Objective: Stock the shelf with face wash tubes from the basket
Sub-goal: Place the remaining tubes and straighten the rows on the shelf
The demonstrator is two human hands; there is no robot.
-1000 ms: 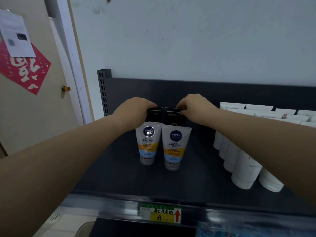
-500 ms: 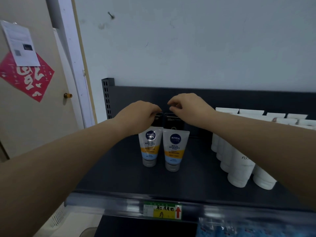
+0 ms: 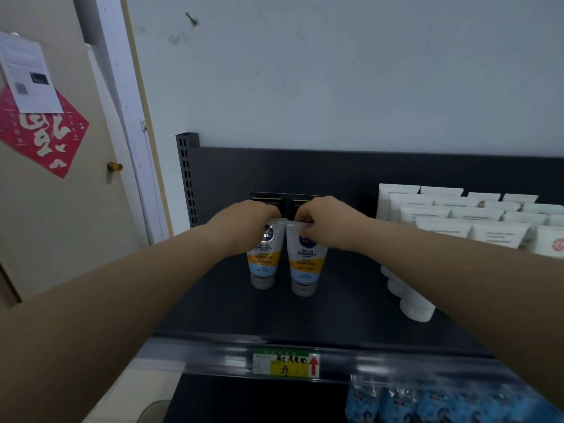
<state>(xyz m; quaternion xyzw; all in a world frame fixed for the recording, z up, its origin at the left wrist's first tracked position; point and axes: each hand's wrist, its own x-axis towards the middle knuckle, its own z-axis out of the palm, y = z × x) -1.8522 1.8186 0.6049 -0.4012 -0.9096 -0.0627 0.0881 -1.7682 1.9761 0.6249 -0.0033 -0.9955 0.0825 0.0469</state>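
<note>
Fingers clamped: left hand (image 3: 244, 228) on left tube (image 3: 265, 261), right hand (image 3: 323, 224) on right tube (image 3: 306, 264). Cap-balanced; I could topple them releasing.

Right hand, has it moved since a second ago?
Yes. The right hand has come forward and down, from the top of the black tube behind to the right Nivea tube, whose top edge it now pinches.
</note>
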